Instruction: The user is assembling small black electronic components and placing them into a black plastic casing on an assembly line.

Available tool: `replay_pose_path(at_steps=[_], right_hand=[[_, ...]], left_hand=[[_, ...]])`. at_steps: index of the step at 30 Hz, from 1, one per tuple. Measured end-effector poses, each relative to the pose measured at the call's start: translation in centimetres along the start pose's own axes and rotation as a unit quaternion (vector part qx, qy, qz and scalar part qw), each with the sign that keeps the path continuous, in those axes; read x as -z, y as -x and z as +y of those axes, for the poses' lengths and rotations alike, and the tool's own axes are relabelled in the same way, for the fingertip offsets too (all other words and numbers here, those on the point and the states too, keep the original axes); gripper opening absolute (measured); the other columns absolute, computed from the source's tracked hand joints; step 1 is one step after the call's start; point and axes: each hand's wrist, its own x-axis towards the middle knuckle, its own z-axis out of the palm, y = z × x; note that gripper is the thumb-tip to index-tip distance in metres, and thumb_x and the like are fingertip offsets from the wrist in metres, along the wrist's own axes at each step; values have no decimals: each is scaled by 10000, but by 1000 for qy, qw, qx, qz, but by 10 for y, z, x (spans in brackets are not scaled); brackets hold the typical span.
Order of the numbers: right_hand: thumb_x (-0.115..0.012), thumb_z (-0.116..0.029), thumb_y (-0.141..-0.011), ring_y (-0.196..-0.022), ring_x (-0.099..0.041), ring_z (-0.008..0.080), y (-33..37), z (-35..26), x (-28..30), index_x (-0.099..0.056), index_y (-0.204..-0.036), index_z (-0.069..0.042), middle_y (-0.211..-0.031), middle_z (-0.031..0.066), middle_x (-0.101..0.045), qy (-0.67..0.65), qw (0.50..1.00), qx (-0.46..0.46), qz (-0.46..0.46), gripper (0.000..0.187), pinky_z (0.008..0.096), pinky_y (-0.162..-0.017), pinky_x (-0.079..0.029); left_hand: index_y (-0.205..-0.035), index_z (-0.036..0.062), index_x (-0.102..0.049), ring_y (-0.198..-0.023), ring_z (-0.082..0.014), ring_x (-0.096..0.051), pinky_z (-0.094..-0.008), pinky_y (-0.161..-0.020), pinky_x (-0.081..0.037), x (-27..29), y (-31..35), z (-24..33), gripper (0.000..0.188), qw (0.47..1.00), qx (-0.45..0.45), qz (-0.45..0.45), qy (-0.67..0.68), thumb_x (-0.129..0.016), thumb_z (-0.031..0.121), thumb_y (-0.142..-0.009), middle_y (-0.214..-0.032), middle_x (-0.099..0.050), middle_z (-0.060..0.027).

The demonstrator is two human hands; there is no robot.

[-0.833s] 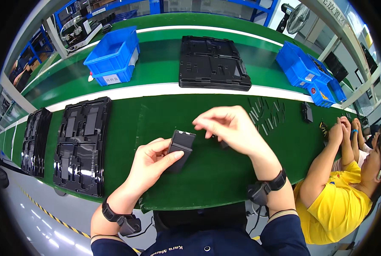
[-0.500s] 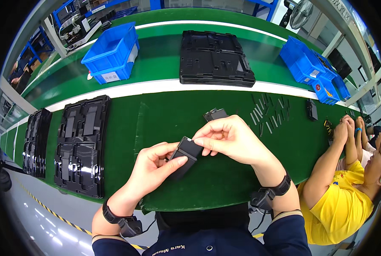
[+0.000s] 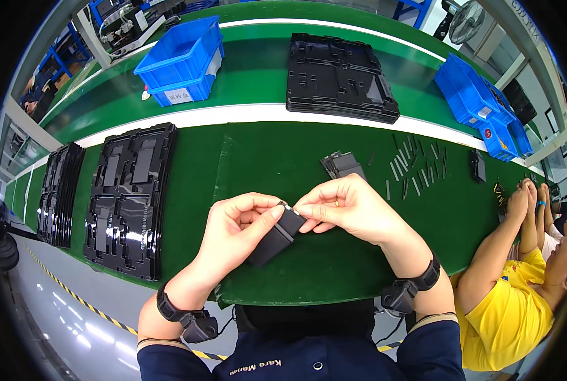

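Over the near part of the table I hold a flat black rectangular part [image 3: 274,242] with a raised ridge across it, tilted with its upper end away from me. My left hand [image 3: 240,227] is closed on its upper left side, the thumb near the top corner. My right hand [image 3: 347,208] pinches at the upper right corner, where a small whitish bit shows; its fingertips partly hide what they grip. Beyond my right hand lies a small pile of black flat parts [image 3: 343,165]. Several thin grey and dark strips [image 3: 416,166] are scattered to its right.
Black moulded trays [image 3: 126,209] stand at the left, beside a further tray stack [image 3: 60,193]. Another stack [image 3: 340,79] sits at the back, between blue bins [image 3: 178,60] and more blue bins [image 3: 470,95]. A black part [image 3: 478,166] lies right. A co-worker in yellow [image 3: 508,317] sits there.
My left thumb and fingers have shifted up the black part from its middle to the upper end. My right hand remains at the upper corner. The whole view has shifted slightly.
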Motion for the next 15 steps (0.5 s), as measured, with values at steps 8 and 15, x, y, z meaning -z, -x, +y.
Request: replay_pose_path(at_steps=[8, 15], right_hand=[[-616, -144, -858, -735, -656, 142, 1, 3, -3, -647, -946, 19, -810, 68, -660, 40, 999, 21, -13, 188, 215, -652, -519], [-611, -66, -842, -719, -648, 130, 4, 4, -12, -647, -908, 47, -780, 79, -653, 72, 994, 74, 26, 135, 229, -662, -526]], left_hand=[[-928, -2, -661, -610, -38, -578, -172, -525, -458, -1, 2, -1, 123, 996, -56, 22, -69, -630, 57, -825, -788, -654, -41], [-895, 5, -673, -613, -43, -576, -168, -499, -431, -1, 1, -1, 99, 989, -94, 32, -108, -638, 31, -806, -739, -622, -32]])
